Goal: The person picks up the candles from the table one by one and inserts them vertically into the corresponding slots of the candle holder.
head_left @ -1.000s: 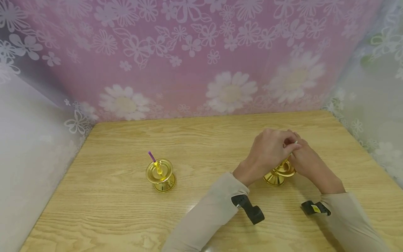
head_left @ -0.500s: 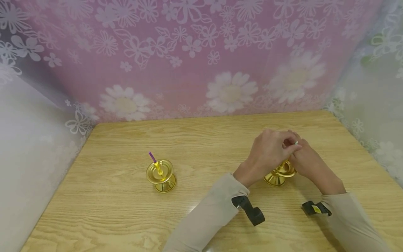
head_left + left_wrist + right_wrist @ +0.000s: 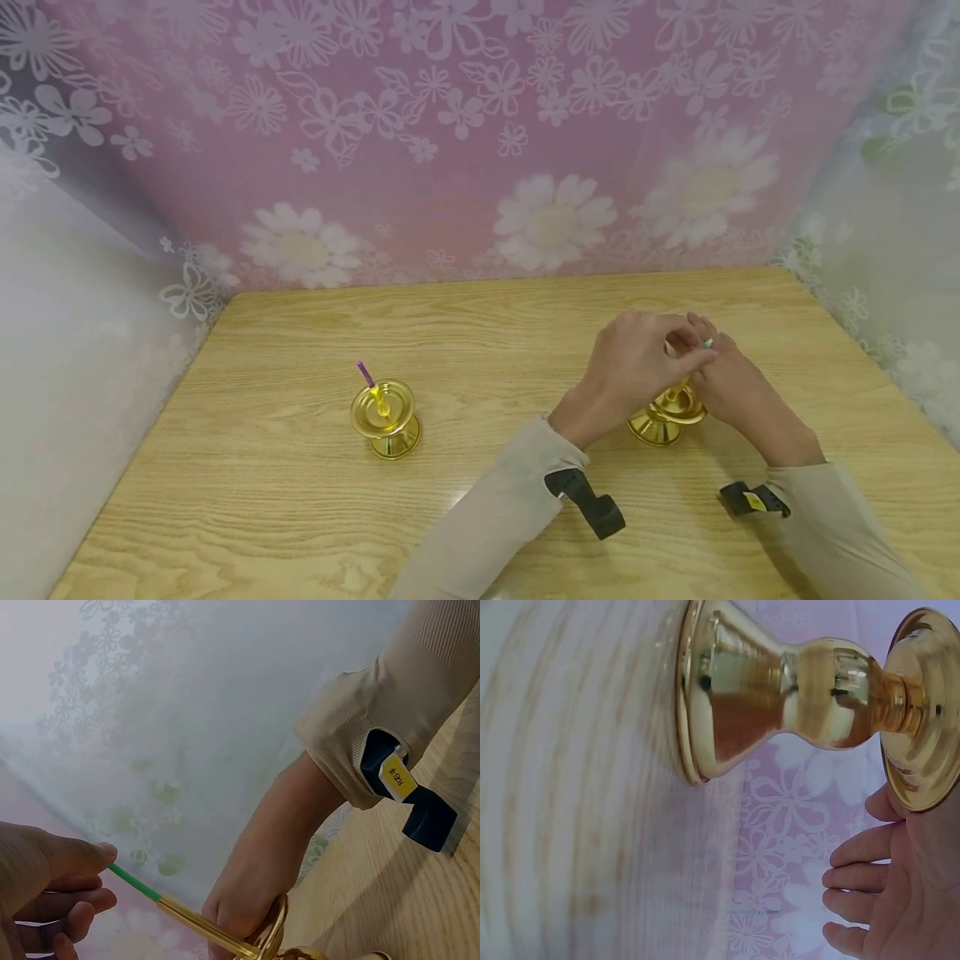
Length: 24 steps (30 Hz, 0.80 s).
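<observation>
In the head view, my left hand (image 3: 632,350) is at the upper right of the table, thumb and index finger meeting in a loop. They pinch the tip of a slim candle (image 3: 135,882), green above and gold below. Its gold part leans over the dish of a polished gold candlestick (image 3: 821,686), which stands on the table. Close behind that dish is my right hand (image 3: 737,383). The right wrist view shows its fingers (image 3: 862,877) loosely extended, with the dish rim overlapping one digit; nothing is seen in its palm.
A second gold candlestick (image 3: 395,442) stands at the left of the wooden table (image 3: 285,508). A purple candle (image 3: 365,372) with a yellow lower part tilts in its dish. Flower-printed sheets (image 3: 427,200) close off the back and both sides.
The loop of my left thumb and index finger has widened slightly, and a bit more of the candle's tip shows. My right hand and both candlesticks have hardly moved.
</observation>
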{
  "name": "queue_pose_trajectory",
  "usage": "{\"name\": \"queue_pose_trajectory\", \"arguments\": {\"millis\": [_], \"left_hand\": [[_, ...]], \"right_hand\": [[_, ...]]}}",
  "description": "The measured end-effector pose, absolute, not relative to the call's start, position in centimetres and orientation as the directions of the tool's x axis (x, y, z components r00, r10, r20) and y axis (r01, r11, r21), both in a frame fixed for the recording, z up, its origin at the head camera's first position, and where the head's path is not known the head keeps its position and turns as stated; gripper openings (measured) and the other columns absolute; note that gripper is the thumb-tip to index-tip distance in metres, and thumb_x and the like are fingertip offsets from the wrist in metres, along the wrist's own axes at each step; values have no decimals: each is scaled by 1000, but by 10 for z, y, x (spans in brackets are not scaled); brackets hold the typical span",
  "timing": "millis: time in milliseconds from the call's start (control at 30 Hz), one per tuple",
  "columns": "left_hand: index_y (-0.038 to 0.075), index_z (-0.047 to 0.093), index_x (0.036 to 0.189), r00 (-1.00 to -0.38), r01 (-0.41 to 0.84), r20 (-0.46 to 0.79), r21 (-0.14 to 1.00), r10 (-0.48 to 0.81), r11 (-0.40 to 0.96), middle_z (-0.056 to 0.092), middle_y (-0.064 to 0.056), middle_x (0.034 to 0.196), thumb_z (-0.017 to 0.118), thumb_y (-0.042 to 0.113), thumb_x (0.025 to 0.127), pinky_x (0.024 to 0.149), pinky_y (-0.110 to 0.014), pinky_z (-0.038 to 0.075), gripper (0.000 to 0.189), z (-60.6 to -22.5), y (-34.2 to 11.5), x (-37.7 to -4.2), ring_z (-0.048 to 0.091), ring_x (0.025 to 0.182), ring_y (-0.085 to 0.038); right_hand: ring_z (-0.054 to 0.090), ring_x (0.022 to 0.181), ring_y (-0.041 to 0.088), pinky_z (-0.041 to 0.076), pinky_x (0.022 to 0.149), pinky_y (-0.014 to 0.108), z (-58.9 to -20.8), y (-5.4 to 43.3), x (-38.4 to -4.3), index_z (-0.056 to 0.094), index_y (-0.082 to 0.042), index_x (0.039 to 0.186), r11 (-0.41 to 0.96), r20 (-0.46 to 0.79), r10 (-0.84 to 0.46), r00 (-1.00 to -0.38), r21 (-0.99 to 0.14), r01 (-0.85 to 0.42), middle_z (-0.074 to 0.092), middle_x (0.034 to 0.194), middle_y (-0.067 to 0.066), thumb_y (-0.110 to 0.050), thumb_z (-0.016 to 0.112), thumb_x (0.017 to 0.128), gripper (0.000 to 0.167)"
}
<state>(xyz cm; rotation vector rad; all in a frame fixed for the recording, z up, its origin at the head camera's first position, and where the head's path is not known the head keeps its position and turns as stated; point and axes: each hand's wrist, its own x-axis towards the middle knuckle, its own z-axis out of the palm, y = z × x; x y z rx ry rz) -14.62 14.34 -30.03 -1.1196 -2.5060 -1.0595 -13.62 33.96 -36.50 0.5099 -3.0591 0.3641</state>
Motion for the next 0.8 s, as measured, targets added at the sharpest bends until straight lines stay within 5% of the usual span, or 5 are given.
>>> {"name": "queue_pose_trajectory", "arguments": {"millis": [133, 367, 800], "left_hand": [[19, 77, 96, -692, 712, 461, 558, 555, 425, 71, 14, 84, 67, 34, 92, 57, -5, 38, 18, -300, 136, -149, 49, 64, 10], [17, 77, 90, -686, 718, 485, 573, 542, 396, 72, 11, 83, 62, 33, 95, 57, -4, 40, 22, -299, 131, -152, 50, 64, 11], [14, 76, 101, -738, 672, 460, 560, 493, 485, 71, 9, 85, 55, 26, 99, 56, -5, 39, 24, -302, 125, -151, 54, 62, 7]], "right_hand": [[7, 137, 57, 10, 109, 67, -363, 339, -137, 21, 18, 144, 923, 13, -284, -959, -268, -277, 8, 147, 44, -1, 34, 101, 49], [8, 137, 57, 10, 109, 66, -361, 338, -139, 13, 21, 144, 924, 10, -253, -967, -293, -244, 7, 148, 44, -33, 13, 108, 64], [8, 139, 53, 10, 111, 63, -362, 337, -138, 15, 21, 143, 926, 17, -239, -971, -298, -233, 10, 149, 42, -28, 18, 109, 60]]}}
